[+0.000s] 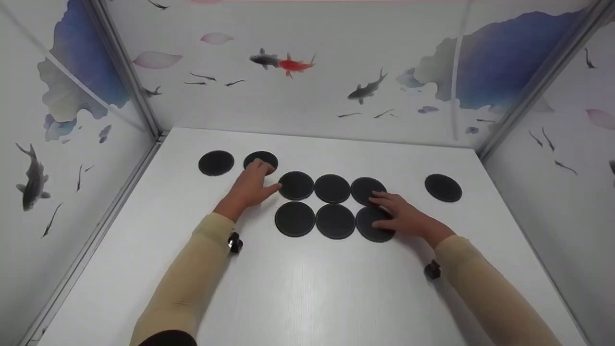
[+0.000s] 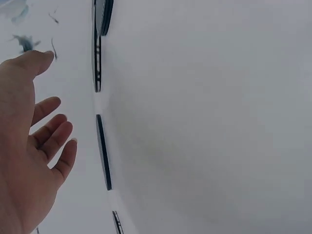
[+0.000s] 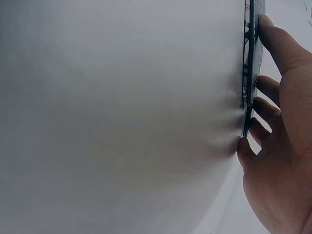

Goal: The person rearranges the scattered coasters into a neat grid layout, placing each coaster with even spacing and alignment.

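Note:
Two rows of flat black discs, coaster-like, lie side by side on the white table. My right hand (image 1: 406, 217) reaches over the right end, its fingertips on the back-right disc (image 1: 363, 186) and the front-right disc (image 1: 366, 226). In the right wrist view the thumb and fingers of that hand (image 3: 292, 122) lie spread against the discs' edges (image 3: 250, 53). Loosely bent and holding nothing, my left hand (image 1: 247, 186) hovers by the back-left disc (image 1: 296, 185) and partly hides a separate disc (image 1: 254, 157). A gap shows between that hand (image 2: 24, 151) and the discs in the left wrist view.
One loose disc (image 1: 216, 163) lies at the far left and another (image 1: 443, 188) at the right. White panels (image 1: 312, 110) painted with fish enclose the table (image 1: 298, 288) at the back and both sides. A metal post (image 1: 129, 72) stands at the back-left corner.

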`<state>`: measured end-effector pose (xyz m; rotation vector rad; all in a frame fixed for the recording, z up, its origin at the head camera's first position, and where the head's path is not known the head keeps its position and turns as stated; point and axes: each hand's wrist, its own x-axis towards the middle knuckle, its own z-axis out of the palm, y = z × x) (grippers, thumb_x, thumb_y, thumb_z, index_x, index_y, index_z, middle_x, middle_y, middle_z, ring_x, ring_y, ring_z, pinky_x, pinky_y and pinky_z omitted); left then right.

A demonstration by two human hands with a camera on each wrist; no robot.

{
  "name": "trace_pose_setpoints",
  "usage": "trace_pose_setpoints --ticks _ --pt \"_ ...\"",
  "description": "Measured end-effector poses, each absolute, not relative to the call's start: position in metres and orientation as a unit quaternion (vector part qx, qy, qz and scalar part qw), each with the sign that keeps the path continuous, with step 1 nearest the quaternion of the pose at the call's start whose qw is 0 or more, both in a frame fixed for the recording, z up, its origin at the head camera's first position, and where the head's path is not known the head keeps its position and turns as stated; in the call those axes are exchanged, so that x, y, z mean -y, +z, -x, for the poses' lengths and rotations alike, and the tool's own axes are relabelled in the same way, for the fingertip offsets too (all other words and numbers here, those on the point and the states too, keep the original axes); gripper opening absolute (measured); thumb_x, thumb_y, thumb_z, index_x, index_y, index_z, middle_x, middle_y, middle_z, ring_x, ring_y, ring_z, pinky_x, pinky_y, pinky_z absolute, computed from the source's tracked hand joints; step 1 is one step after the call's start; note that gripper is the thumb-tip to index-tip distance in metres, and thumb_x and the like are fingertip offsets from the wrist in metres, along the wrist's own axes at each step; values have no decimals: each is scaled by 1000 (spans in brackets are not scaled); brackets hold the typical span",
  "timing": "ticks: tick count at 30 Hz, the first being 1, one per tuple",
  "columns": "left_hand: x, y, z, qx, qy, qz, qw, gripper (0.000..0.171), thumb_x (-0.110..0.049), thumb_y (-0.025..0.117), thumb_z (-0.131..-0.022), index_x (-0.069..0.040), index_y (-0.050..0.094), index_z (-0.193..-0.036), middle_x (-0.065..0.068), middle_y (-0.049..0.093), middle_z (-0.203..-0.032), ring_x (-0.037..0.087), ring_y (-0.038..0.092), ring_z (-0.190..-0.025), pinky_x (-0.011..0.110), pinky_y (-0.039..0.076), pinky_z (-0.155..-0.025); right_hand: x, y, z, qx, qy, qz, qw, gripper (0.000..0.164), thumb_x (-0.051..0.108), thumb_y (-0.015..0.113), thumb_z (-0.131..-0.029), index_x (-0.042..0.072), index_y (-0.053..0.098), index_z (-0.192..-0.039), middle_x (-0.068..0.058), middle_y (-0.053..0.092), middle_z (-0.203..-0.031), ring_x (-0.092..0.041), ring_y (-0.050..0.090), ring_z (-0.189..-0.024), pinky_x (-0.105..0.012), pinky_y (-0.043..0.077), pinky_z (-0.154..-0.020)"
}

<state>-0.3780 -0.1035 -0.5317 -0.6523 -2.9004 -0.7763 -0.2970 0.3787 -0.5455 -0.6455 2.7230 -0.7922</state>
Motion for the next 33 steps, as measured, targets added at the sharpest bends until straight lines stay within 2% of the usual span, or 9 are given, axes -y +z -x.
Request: trace_pose_setpoints --ticks 5,12,22,27,33 --pt "110 -537 407 949 -271 152 50 69 -46 78 -102 -1 57 -149 20 51 -148 37 52 -140 49 43 -120 -379 -546 296 -929 -273 220 118 84 45 85 -99 11 49 -167 -13 29 -180 -43 23 -164 -65 24 -130" --pt "115 -545 440 953 -285 102 21 91 -55 80 -98 1 44 -161 24 40 -167 42 40 -154 52 34 -128 -378 -543 294 -930 -274 214 119 83 46 84 -100 12 49 -168 -14 29 -180 -44 23 -164 -67 24 -129" --pt "117 -543 453 957 -275 87 -26 116 -62 80 -94 4 25 -172 26 21 -180 42 21 -167 53 20 -134 -378 -542 296 -933 -264 213 120 84 46 84 -100 12 49 -168 -13 29 -180 -43 24 -164 -65 25 -130" --pt "117 -547 455 959 -267 85 -45 122 -66 80 -92 1 21 -174 22 18 -182 39 20 -168 50 21 -134 -378 -544 296 -934 -265 205 128 85 47 84 -100 14 47 -169 -11 27 -180 -41 22 -165 -63 25 -130" --pt "119 -556 460 959 -268 87 -39 122 -65 81 -91 5 22 -172 25 22 -180 41 24 -166 51 24 -133 -378 -544 296 -932 -264 212 126 85 47 84 -100 13 47 -169 -12 28 -180 -42 23 -165 -64 25 -130"
